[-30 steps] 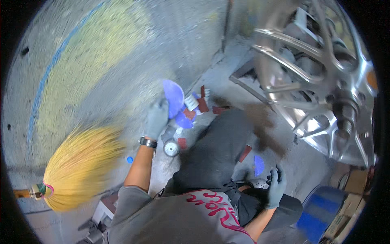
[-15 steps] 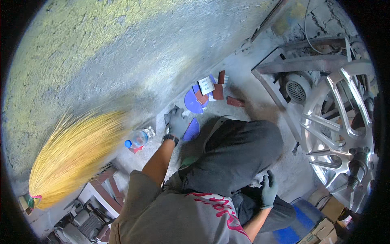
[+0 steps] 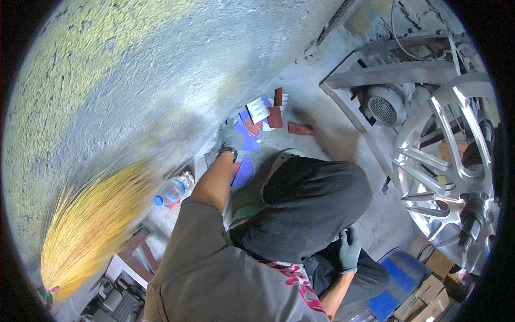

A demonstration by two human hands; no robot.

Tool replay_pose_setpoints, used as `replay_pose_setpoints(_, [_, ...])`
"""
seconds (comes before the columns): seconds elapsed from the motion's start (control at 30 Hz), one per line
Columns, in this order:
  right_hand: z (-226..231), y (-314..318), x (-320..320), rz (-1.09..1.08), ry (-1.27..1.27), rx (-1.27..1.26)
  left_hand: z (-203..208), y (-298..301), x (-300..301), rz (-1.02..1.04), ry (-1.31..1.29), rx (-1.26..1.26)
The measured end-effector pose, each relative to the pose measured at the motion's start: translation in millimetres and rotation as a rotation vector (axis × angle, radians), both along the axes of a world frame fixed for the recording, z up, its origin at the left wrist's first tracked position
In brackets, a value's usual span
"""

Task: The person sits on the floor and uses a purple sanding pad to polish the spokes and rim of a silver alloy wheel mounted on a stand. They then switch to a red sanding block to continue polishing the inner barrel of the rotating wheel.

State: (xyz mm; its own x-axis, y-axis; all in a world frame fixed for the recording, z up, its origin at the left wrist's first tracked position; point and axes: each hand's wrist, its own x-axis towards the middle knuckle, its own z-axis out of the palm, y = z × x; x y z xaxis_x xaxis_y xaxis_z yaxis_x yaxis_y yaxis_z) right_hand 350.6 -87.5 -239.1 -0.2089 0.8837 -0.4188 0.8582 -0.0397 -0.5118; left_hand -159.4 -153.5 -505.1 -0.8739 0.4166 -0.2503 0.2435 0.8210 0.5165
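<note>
My left hand (image 3: 232, 136), in a grey glove with a dark watch at the wrist, reaches to the floor beside the wall. It covers part of a purple sanding disc (image 3: 249, 142); its fingertips are hidden, so a grip cannot be made out. A second purple piece, a folded or half disc (image 3: 244, 172), lies nearer to me. Just beyond the hand are a white printed card (image 3: 258, 110) and several reddish-brown sandpaper pieces (image 3: 275, 117). My right hand (image 3: 350, 252), also gloved, rests by my bent leg with its fingers apart and nothing visible in them.
A clear bottle with a blue cap (image 3: 173, 192) stands left of my arm, near a yellow straw broom (image 3: 96, 231) against the rough wall (image 3: 139, 80). At right are a shiny alloy wheel (image 3: 445, 161), a motor (image 3: 383, 107) in a metal frame and cardboard boxes (image 3: 424, 303).
My left hand has moved farther forward, from beside the half disc onto the purple disc near the card. My right hand stays by my leg. The whole view has shifted slightly.
</note>
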Motion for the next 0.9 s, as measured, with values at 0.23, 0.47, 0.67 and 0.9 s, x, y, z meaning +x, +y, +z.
replay_pose_setpoints(0.23, [10.5, -0.7, -8.8, -0.026, 0.035, 0.028, 3.4, -16.8, -11.5, -0.086, -0.093, 0.107])
replay_pose_setpoints(0.47, [7.3, -3.2, -2.9, 0.021, 0.114, 0.116, 27.0, -49.5, 4.8, 0.023, -0.242, 0.491])
replay_pose_setpoints(0.67, [26.1, -5.7, -7.6, -0.031, 0.176, 0.138, 126.7, -53.4, 37.0, 0.206, -0.411, 0.918])
replay_pose_setpoints(0.9, [54.9, -3.3, -20.8, -0.091, 0.332, 0.16, 239.3, -24.4, 38.1, 0.078, -0.388, 1.005])
